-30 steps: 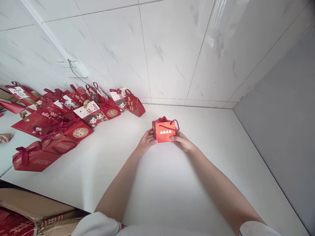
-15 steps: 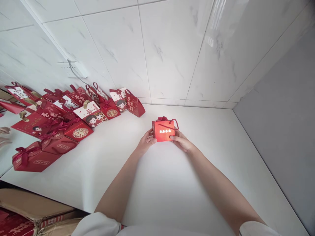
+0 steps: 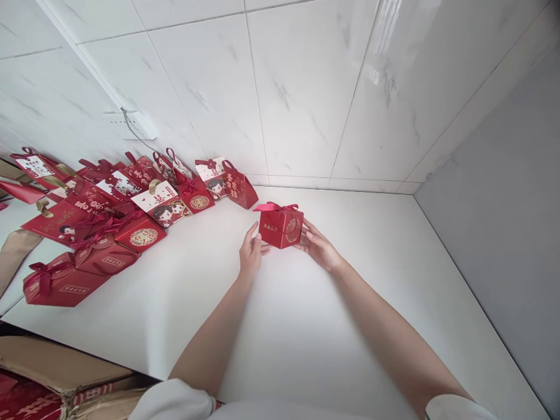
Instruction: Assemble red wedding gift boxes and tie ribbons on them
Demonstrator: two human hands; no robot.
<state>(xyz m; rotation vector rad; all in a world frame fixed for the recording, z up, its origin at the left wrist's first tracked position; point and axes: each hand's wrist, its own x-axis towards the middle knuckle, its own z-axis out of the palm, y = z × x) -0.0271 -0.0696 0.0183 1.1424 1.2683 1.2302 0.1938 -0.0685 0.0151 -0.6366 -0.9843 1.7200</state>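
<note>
A small red gift box with gold print and a red ribbon bow on top is between my hands over the white table, one corner towards me. My left hand is at its left side, thumb raised and fingers spread, the fingertips close to the lower edge. Against the right side rests my right hand, its fingers round the box's edge and partly hidden. Whether the box stands on the table or is slightly lifted, I cannot tell.
Several red and white gift boxes with ribbons and handles crowd the left of the table. Another person's hand reaches in at the far left. An open cardboard carton is below the front edge. A tiled wall stands behind.
The gift box has turned, so a corner and two other faces show instead of the bright front with cord handle. My left hand has loosened. The other person's hand has come further in.
</note>
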